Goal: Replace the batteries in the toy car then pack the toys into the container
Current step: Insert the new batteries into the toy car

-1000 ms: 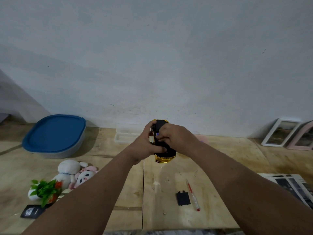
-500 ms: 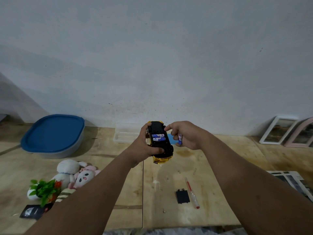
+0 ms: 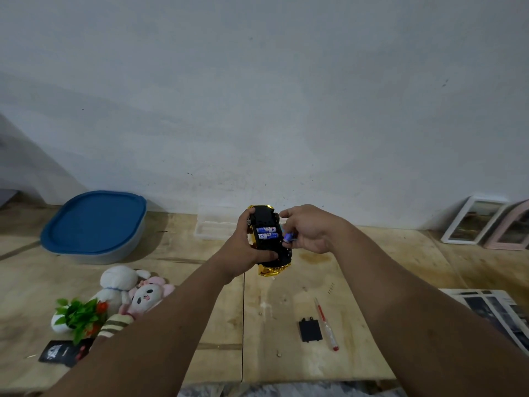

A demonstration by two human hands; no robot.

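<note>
Swapping batteries: left hand (image 3: pixel 248 250) grips the upturned toy car (image 3: pixel 269 239) above the bench (image 3: pixel 286 353); right hand (image 3: pixel 310 232) pinches a loose battery (image 3: pixel 288 237); seating it likely comes next

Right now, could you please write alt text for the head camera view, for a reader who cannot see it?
The left hand holds an upturned gold and black toy car, two blue batteries in its open compartment, while the right hand holds another blue battery beside it. On the wooden table lie a black battery cover, a red-tipped screwdriver, plush toys and a blue-lidded container.
</note>
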